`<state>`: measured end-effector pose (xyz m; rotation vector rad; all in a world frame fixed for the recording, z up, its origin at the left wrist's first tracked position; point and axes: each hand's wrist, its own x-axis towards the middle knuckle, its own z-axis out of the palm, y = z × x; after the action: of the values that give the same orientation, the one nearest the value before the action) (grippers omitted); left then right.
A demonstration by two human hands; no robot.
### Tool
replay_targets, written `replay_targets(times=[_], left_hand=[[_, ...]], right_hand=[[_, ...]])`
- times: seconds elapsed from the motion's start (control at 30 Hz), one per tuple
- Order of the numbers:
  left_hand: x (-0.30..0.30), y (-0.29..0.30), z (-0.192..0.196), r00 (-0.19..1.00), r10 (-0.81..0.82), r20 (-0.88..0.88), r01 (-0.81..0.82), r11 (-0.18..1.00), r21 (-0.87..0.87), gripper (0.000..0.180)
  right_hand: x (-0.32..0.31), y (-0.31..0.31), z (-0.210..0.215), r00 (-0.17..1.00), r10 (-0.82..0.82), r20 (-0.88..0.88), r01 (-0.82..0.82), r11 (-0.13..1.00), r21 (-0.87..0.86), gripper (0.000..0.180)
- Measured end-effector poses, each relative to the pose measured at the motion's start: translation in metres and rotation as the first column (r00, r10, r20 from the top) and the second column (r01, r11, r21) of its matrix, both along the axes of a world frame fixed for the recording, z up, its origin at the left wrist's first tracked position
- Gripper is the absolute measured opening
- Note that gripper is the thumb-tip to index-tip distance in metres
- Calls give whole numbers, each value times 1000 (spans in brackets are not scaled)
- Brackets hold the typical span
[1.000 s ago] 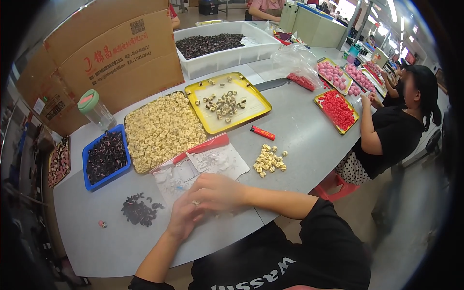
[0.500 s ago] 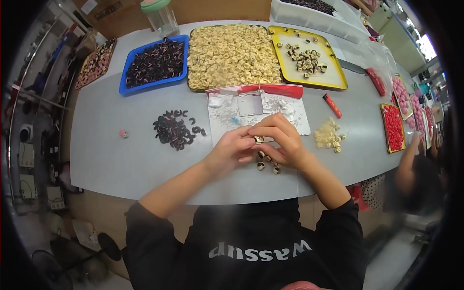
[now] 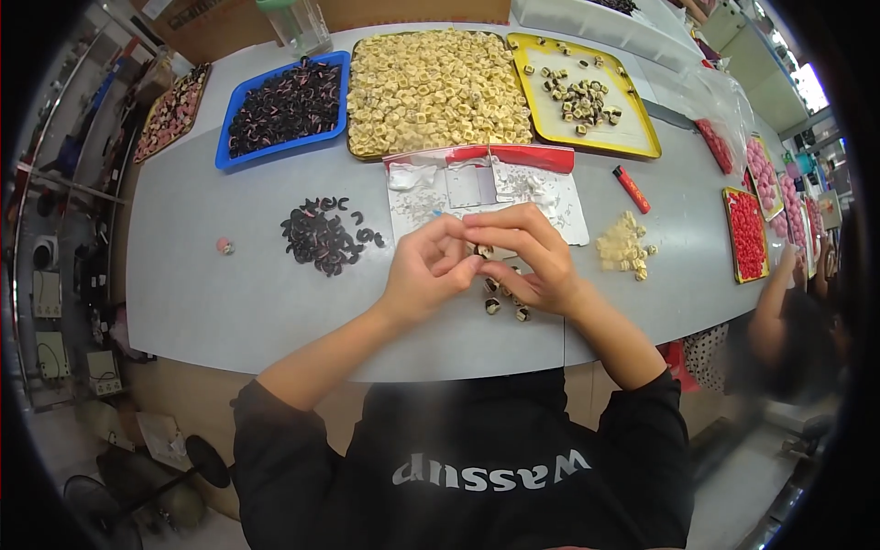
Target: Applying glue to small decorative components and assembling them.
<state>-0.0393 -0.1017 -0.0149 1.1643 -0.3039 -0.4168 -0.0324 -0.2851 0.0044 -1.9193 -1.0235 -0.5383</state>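
Observation:
My left hand and my right hand meet over the middle of the table, fingertips closed together on a small cream-and-black piece. The fingers partly cover it. Several similar cream pieces with black bands lie just below my right hand, some hidden by it. Beyond both hands is a white sheet with a red edge, scattered with small clear bits. A pile of black curved pieces lies left of my left hand. Right of my right hand is a small heap of cream block-like pieces.
Along the back stand a blue tray of black curved pieces, a wide tray heaped with cream pieces, and a yellow tray holding banded pieces. A red lighter lies at right. Another person's arm shows beyond a tray of red pieces.
My left fingers have risen and curled in, with the thumb now against the cream-and-black piece. The piece has turned and moved slightly left and up. The whole view has shifted a little.

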Motion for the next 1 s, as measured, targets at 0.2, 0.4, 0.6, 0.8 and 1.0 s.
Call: replay_targets(times=[0.2, 0.4, 0.6, 0.8, 1.0], left_hand=[[-1, -1, -1, 574, 302, 761, -591, 796, 129, 37], [4, 1, 0, 316, 221, 923, -599, 801, 13, 41], [7, 0, -4, 161, 207, 965, -580, 811, -77, 47], [12, 3, -6, 104, 102, 989, -589, 808, -22, 43], [18, -1, -7, 150, 42, 988, -532, 846, 45, 51]], right_hand=[[-3, -3, 1, 785, 386, -484, -207, 901, 381, 39], [-4, -3, 1, 603, 548, -580, -168, 797, 580, 28], [-4, -2, 6, 654, 537, -533, -214, 807, 550, 18], [-2, -5, 1, 649, 524, -552, -201, 817, 541, 20], [1, -11, 3, 640, 453, -621, -157, 868, 472, 27]])
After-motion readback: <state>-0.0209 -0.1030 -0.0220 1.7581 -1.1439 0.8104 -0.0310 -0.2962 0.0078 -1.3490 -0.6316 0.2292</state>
